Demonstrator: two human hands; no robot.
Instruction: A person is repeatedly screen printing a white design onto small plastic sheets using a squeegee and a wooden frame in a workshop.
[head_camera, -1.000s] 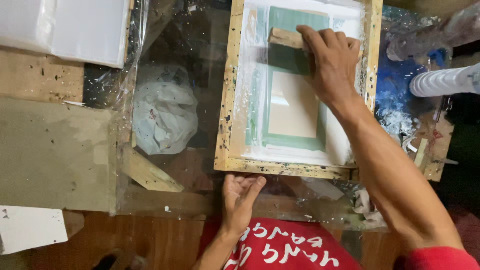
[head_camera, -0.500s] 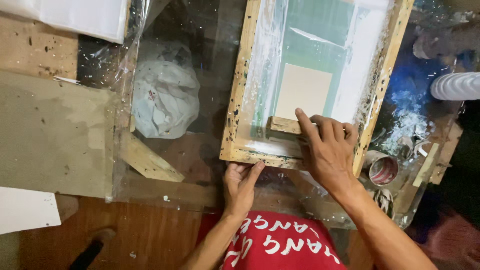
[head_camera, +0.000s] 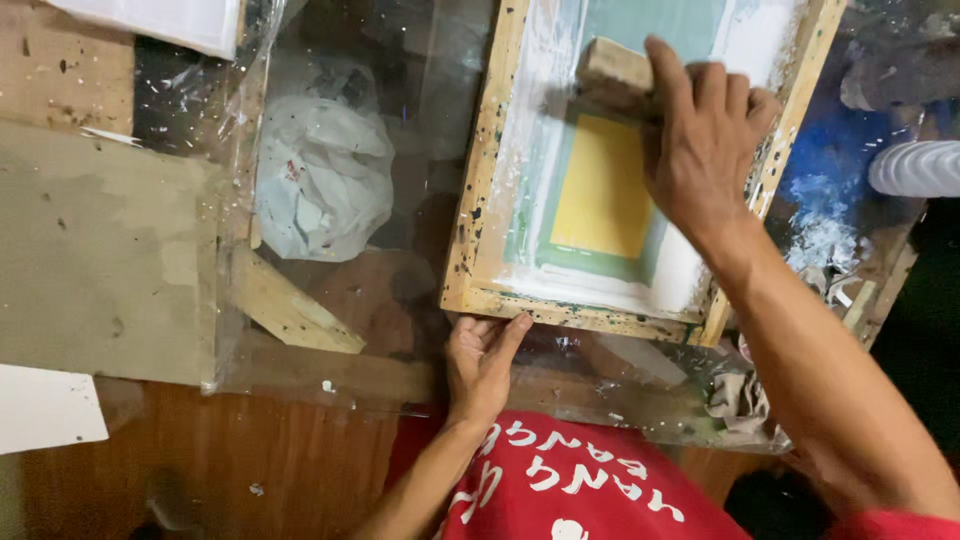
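Two hands are at work on a wooden printing frame (head_camera: 480, 200), which lies flat on a bench covered with clear plastic sheeting (head_camera: 400, 60). The right hand (head_camera: 705, 150) is clenched over a wooden squeegee block (head_camera: 612, 72) in the upper part of the screen, fingers (head_camera: 668, 75) draped across the block's top and far edge; the grip looks suited to pressing the block down evenly against the mesh. Below the block, a yellow rectangle (head_camera: 603, 187) shows through the screen, bordered by a green masked area (head_camera: 590, 262) and white residue along the inner frame edges.

The left hand (head_camera: 482, 360) holds nothing. It lies released and flat, fingertips touching the near rail of the frame, apparently to brace the frame against sliding.

Left of the frame, a crumpled white plastic bag (head_camera: 322, 175) sits beneath the sheeting, beside an angled wooden strip (head_camera: 285, 305). A brown board (head_camera: 100, 260) occupies the far left. Blue and white paint smears (head_camera: 820, 200) mark the bench right of the frame, near a white ribbed object (head_camera: 915, 168). Crumpled rag material (head_camera: 740, 400) lies just below the frame's lower right corner. The person wears a red garment (head_camera: 560, 480).
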